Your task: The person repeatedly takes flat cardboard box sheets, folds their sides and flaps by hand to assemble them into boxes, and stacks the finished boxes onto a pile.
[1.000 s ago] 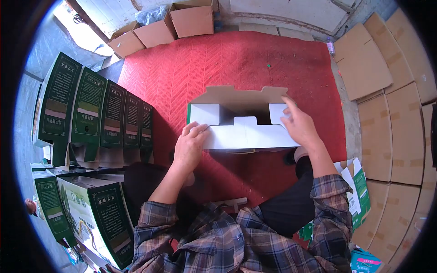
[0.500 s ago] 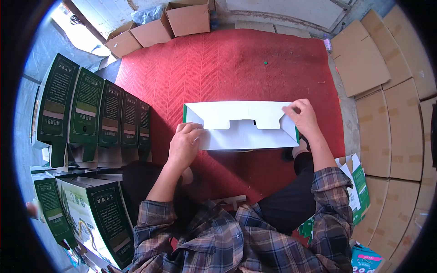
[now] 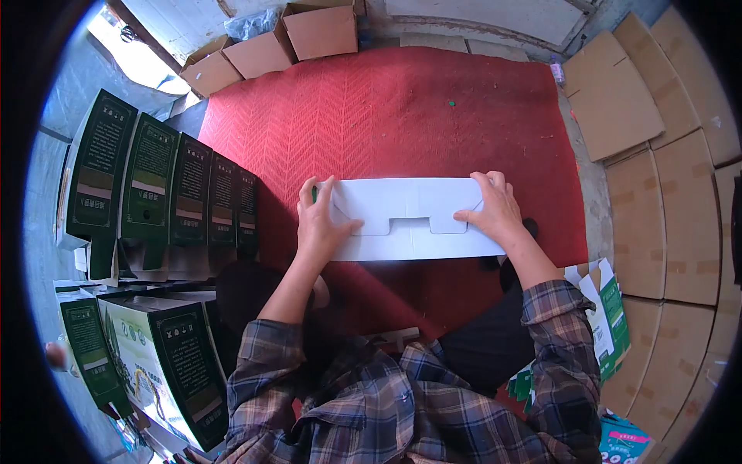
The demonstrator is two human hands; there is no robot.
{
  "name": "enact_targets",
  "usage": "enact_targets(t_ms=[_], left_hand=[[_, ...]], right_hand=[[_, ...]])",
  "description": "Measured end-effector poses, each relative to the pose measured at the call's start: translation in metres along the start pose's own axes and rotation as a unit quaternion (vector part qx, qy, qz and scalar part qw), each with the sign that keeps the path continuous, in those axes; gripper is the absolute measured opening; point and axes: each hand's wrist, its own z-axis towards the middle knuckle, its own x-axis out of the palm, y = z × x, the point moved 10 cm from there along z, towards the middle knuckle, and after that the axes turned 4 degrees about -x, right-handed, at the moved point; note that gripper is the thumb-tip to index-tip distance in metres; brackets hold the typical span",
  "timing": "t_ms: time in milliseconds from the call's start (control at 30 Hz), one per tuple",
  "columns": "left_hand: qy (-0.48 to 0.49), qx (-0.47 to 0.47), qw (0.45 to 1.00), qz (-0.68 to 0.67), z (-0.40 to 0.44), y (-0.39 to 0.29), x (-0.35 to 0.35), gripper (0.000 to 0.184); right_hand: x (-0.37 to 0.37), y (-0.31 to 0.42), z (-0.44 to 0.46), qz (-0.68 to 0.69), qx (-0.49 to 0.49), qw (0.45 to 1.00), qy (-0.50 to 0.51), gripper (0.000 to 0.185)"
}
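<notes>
A white-faced cardboard box point(image 3: 417, 246) lies across in front of me above the red mat, its long side facing up. Its notched flap point(image 3: 371, 203) is folded down nearly flat over that side. My left hand point(image 3: 318, 224) grips the left end, thumb pressing on the flap and fingers over the far corner. At the right end, my right hand point(image 3: 498, 209) holds the box the same way, its thumb on the flap's right part. The box's underside is hidden.
Several dark green printed boxes point(image 3: 147, 189) stand in a row on my left, with another box point(image 3: 185, 348) nearer me. Brown cartons point(image 3: 696, 216) are stacked along the right. Flattened green-and-white cardboard point(image 3: 607, 309) leans there. Open cartons point(image 3: 321, 32) line the back wall.
The flap has gone from standing partly raised to lying nearly flat. Both thumbs have moved onto it, and my right hand has come down from the far corner to grip the right end.
</notes>
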Motion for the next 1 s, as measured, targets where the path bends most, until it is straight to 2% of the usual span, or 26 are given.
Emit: enact_targets(t_ms=[67,333,533,600,633,667,700,733,767,833,867,900,933,1000], left_hand=[[0.014,-0.022,0.999,0.023,0.001,-0.004,0.003,0.095],[-0.012,-0.054,0.994,0.096,-0.001,-0.008,0.009,0.081],[0.004,-0.059,0.995,0.086,-0.002,-0.01,0.004,0.077],[-0.026,-0.045,0.998,0.041,0.001,0.005,-0.003,0.07],[-0.055,-0.03,0.998,-0.002,0.004,0.018,-0.007,0.064],[-0.095,-0.017,0.992,-0.082,0.014,0.05,-0.003,0.055],[-0.069,-0.107,0.969,-0.212,0.019,0.085,0.007,0.05],[-0.04,-0.195,0.92,-0.337,0.018,0.112,0.021,0.046],[-0.042,-0.195,0.92,-0.337,0.017,0.123,0.022,0.046],[0.12,-0.369,0.831,-0.399,-0.013,0.159,0.074,0.04],[0.191,-0.376,0.78,-0.462,-0.024,0.166,0.104,0.037],[0.234,-0.375,0.771,-0.459,-0.033,0.159,0.111,0.039],[0.276,-0.375,0.76,-0.454,-0.04,0.143,0.115,0.041],[0.288,-0.363,0.781,-0.419,-0.046,0.117,0.087,0.047]], right_hand=[[0.001,-0.001,-0.002,-0.014,0.003,1.0,-0.006,0.081],[0.005,0.005,-0.002,-0.089,-0.013,0.994,-0.059,0.071],[0.002,0.002,-0.002,-0.093,-0.026,0.993,-0.069,0.066],[-0.006,-0.021,0.002,0.009,-0.038,0.989,-0.144,0.053],[-0.005,-0.049,0.008,0.143,0.031,0.979,-0.145,0.049],[0.002,-0.077,0.01,0.275,0.1,0.946,-0.142,0.046],[0.006,-0.097,0.011,0.288,0.114,0.94,-0.142,0.046],[0.031,-0.12,0.005,0.345,0.196,0.916,-0.067,0.048],[0.049,-0.132,-0.002,0.359,0.229,0.905,-0.017,0.052],[0.085,-0.141,-0.018,0.357,0.285,0.883,0.111,0.061],[0.103,-0.141,-0.027,0.34,0.307,0.869,0.187,0.068],[0.116,-0.135,-0.032,0.346,0.293,0.86,0.236,0.074],[0.114,-0.121,-0.04,0.372,0.299,0.843,0.247,0.072],[0.113,-0.123,-0.032,0.352,0.264,0.867,0.236,0.069]])
